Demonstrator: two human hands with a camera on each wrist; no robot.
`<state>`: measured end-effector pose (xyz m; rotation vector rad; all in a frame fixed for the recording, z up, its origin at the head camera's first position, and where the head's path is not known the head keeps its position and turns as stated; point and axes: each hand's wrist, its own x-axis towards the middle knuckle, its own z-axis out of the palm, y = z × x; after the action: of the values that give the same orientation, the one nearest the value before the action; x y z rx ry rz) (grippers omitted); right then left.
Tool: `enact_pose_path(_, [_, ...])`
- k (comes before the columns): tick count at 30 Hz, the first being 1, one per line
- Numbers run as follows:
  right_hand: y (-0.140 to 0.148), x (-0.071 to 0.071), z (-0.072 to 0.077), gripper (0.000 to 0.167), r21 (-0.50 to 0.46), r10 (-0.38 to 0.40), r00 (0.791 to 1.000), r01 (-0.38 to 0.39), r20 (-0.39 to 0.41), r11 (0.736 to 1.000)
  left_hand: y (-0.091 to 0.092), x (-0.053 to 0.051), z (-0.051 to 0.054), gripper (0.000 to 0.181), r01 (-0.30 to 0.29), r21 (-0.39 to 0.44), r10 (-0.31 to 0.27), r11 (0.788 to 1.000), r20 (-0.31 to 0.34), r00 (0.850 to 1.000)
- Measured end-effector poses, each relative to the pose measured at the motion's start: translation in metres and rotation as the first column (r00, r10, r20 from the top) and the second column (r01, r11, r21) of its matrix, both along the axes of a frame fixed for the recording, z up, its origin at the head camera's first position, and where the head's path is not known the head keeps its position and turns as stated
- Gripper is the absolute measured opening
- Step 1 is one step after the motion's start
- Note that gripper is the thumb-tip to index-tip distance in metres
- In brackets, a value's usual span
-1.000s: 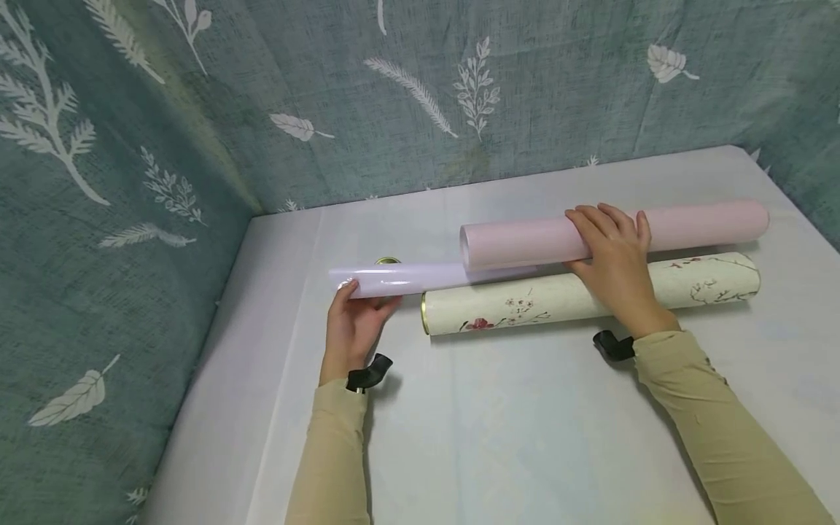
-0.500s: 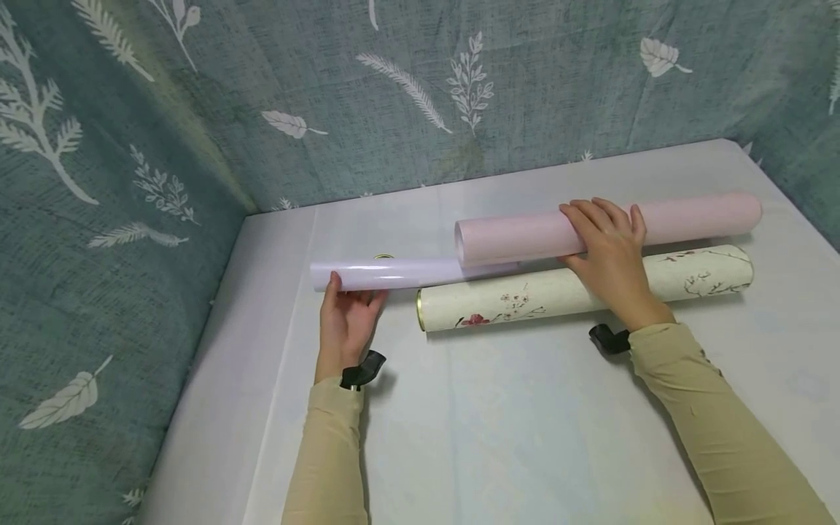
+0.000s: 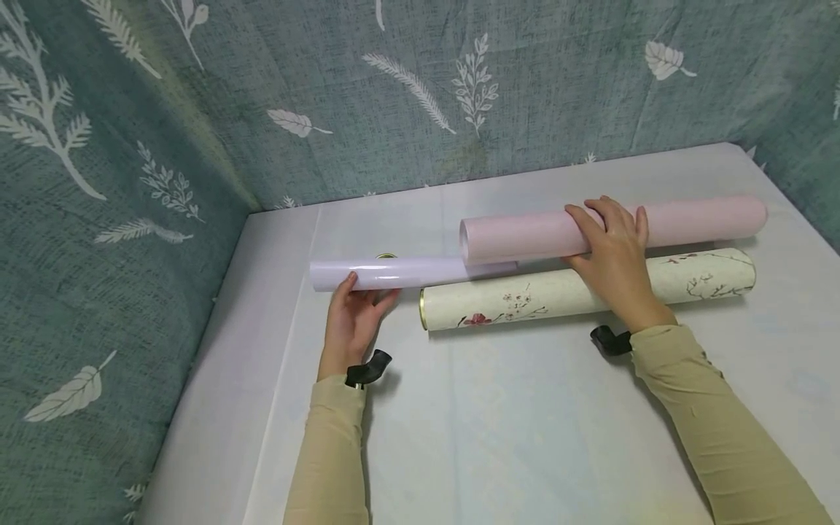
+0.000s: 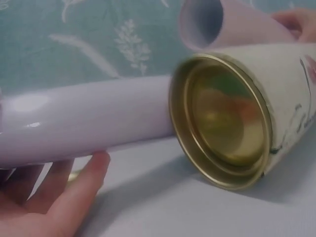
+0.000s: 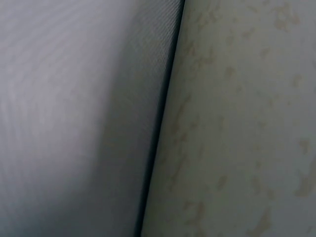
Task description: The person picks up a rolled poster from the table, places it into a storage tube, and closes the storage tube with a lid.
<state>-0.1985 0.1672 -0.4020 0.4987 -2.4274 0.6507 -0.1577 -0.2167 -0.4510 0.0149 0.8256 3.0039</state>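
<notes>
A glossy lavender paper roll (image 3: 426,273) lies in my left hand (image 3: 352,324): the thumb is on its near side, the other fingers underneath. In the left wrist view the lavender roll (image 4: 89,118) passes behind a cream floral tube. My right hand (image 3: 617,262) grips a pink paper roll (image 3: 518,239) from above, thumb on the near side. That pink roll has an open left end (image 4: 201,22) and covers part of the lavender roll's right end. The cream tube (image 3: 485,302), gold-rimmed, rests on the table in front of both rolls, beneath my right hand.
Behind the lavender roll a round gold lid (image 3: 386,256) peeks out, mostly hidden. A white cloth covers the table (image 3: 525,423). Green leaf-patterned curtains (image 3: 394,109) close off the back and left side. The right wrist view shows only cloth and the cream tube (image 5: 237,118) up close.
The lavender roll has shifted left, with less of it beside the pink roll. Over the last half second my left thumb has moved right along it. The pink roll stays about where it was.
</notes>
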Motion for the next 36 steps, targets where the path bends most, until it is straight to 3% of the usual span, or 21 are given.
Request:
enact_pose_path(15, [-0.0006, 0.0022, -0.0013, 0.07, 0.009, -0.033, 0.999, 0.033, 0.0, 0.999, -0.0013, 0.0013, 0.0001, 0.046, -0.021, 0.001, 0.021, 1.0, -0.029, 0.999])
enact_pose_path(26, [-0.0011, 0.0022, 0.0, 0.069, 0.009, -0.044, 0.999, 0.044, 0.031, 0.999, -0.0019, 0.0008, 0.0012, 0.038, -0.099, 0.033, 0.099, 0.995, 0.003, 0.995])
enact_pose_path(36, [-0.0005, 0.0022, -0.0014, 0.069, 0.011, -0.043, 0.999, 0.043, 0.017, 0.999, -0.0049, 0.0003, 0.001, 0.032, -0.171, 0.063, 0.173, 0.983, -0.027, 0.984])
